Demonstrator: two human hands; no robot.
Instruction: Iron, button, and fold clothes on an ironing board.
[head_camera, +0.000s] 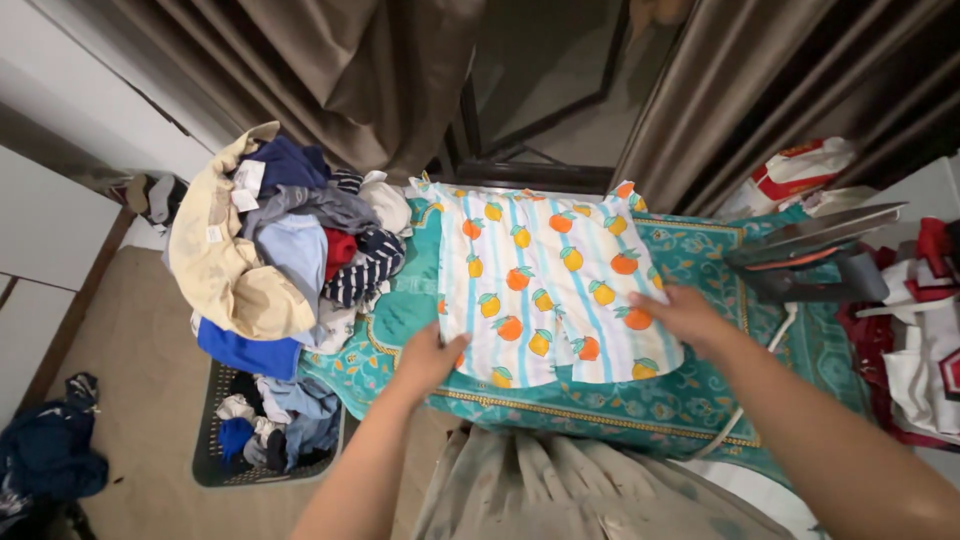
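White square labels (247, 187) on the piled clothes at left; red-and-white bag (800, 168) at upper right.

Cloth cover (690, 400): spread over the table, under everything that lies there.
Shirt (550, 285): flat on the cloth cover, about mid-table.
Left hand (432, 357): on the shirt's near left corner.
Right hand (680, 315): on the shirt's near right edge.
Clothes pile (280, 240): heaped left of the shirt, on the table's left end, hanging over the laundry basket.
Laundry basket (262, 435): on the floor, below and in front of the clothes pile, with clothes in it.
Iron (815, 262): right of the shirt, at the table's right edge.
Curtains (400, 70): behind the table.
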